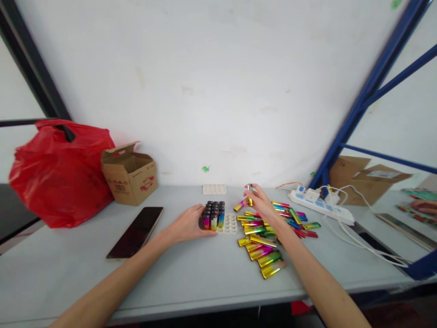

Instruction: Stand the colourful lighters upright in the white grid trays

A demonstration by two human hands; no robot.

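Observation:
A white tray [231,224] with round slots lies on the table, its left part filled with upright lighters [214,215] with black tops. Around the left side of these lighters curl the fingers of my left hand [191,223], its thumb along the front edge. My right hand [258,200] is raised just right of the tray and pinches a single lighter [251,193] with a silver top and a yellow body. Another lighter [239,205] lies below its fingertips. Under and beside my right forearm spreads a loose pile of shiny coloured lighters [261,250].
A second white tray [214,189] lies by the wall. On the left are a dark phone [136,232], an open cardboard box [131,175] and a red bag [63,173]. A power strip [321,206] with white cables is at right, and another person's hand [425,206] shows far right.

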